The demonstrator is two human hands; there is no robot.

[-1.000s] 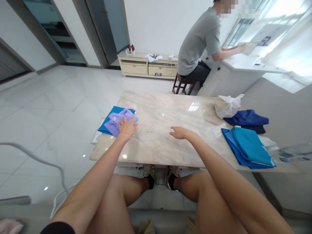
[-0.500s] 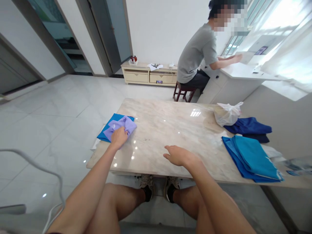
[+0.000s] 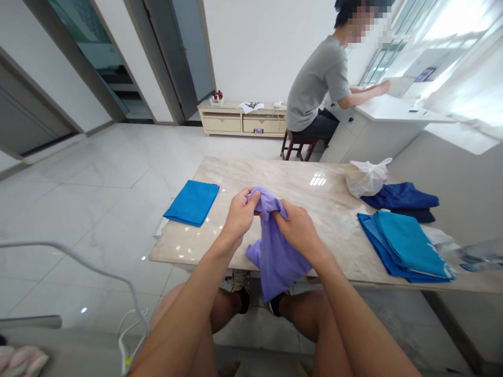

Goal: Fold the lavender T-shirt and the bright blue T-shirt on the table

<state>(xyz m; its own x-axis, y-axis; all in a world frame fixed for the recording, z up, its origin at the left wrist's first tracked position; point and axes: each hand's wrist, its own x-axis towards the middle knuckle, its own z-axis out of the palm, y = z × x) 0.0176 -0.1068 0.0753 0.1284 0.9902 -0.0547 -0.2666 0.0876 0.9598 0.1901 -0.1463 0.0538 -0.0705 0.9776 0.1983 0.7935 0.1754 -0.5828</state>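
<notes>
A purple cloth [image 3: 277,256], perhaps a garment, hangs from both my hands over the near edge of the marble-topped table [image 3: 220,170]. My left hand [image 3: 240,212] is closed, pinching the cloth's upper left part between thumb and fingers. On the upper right part, my right hand [image 3: 296,225] is closed too, its fingers partly hidden in the fabric. The lower end of the cloth droops in front of my knees and shoes. To the left, a folded blue cloth [image 3: 192,203] lies flat on the table.
At the table's right are a stack of folded blue cloths [image 3: 408,246], dark blue fabric [image 3: 401,196], a white plastic bag [image 3: 367,178] and a clear bottle [image 3: 481,254]. Beyond, a person in a grey shirt [image 3: 316,86] sits on a stool. A grey cable [image 3: 90,262] curves at left.
My left hand has lifted the purple cloth off the blue one and brought it to the middle. My right hand, empty before, now grips it too.
</notes>
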